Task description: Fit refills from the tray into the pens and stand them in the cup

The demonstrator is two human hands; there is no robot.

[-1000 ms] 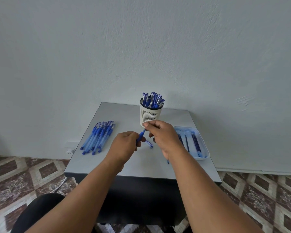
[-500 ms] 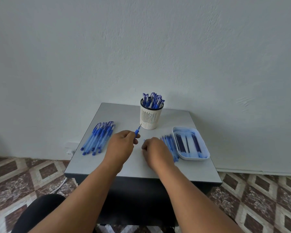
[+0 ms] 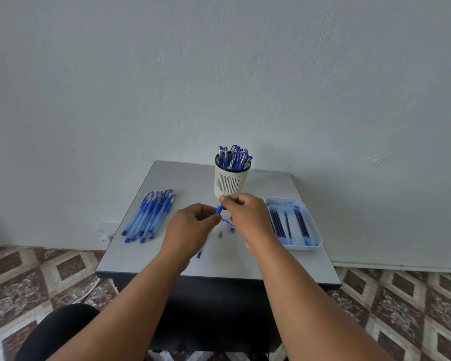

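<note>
My left hand (image 3: 193, 227) grips a blue pen (image 3: 219, 210), whose blue grip end points up toward the cup. The pen's lower end (image 3: 199, 255) sticks out below the hand. My right hand (image 3: 245, 217) pinches the pen's top end with thumb and fingertips, just in front of the cup. The white slotted cup (image 3: 231, 181) stands at the table's back with several blue pens (image 3: 235, 157) in it. A pale blue tray (image 3: 314, 237) at the right holds several dark refills (image 3: 279, 222).
A row of several blue pens (image 3: 151, 216) lies on the grey table (image 3: 193, 175) at the left. A loose pen cap (image 3: 228, 225) and a small metal tip (image 3: 220, 234) lie between my hands. Behind the table is a wall, and patterned floor tiles lie below.
My right hand lifted off the table and came back to the pen's top end. A small metal tip now lies on the table. My left hand kept hold of the pen.
</note>
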